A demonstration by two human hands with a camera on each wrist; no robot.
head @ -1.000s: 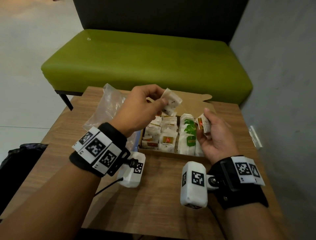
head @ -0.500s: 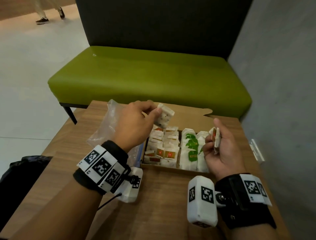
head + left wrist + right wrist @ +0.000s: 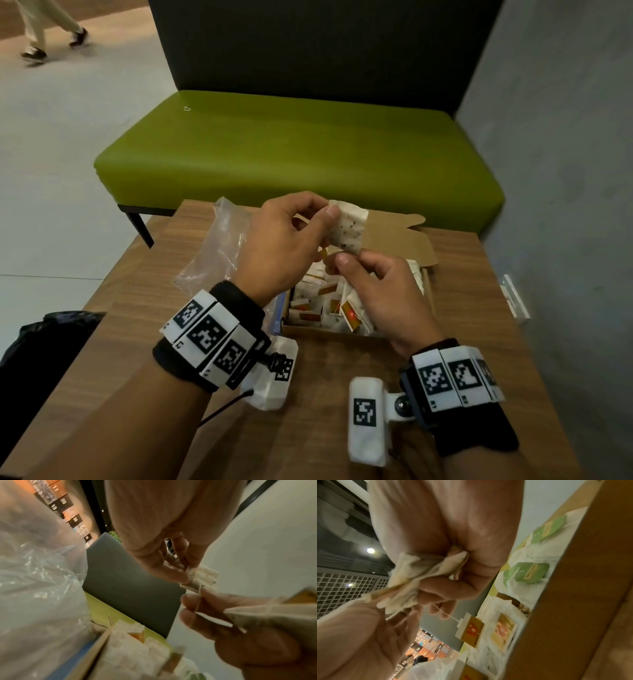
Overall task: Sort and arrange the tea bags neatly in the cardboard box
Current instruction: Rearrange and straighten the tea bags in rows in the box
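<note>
My left hand (image 3: 330, 209) pinches a white tea bag (image 3: 348, 226) above the open cardboard box (image 3: 394, 236). Just beneath it, my right hand (image 3: 342, 261) touches the bag's lower edge with its fingertips and pinches its string. The last fingers of that hand keep a second tea bag with a red-and-yellow tag (image 3: 352, 313) curled against the palm. In the left wrist view the white tea bag (image 3: 201, 574) hangs between both hands. The right wrist view shows the crumpled tea bag (image 3: 412, 573) in the palm. Rows of red-tagged bags (image 3: 310, 303) and green-tagged bags (image 3: 530, 572) lie in the box.
A crumpled clear plastic bag (image 3: 212, 253) lies left of the box on the wooden table (image 3: 325, 394). A green bench (image 3: 308, 154) stands behind, a grey wall at the right. A small clear holder (image 3: 513, 301) sits by the table's right edge. A person's legs (image 3: 44, 34) pass far left.
My right hand has moved up and left from beside the box to meet the tea bag in my left hand. The left hand still holds that bag over the box.
</note>
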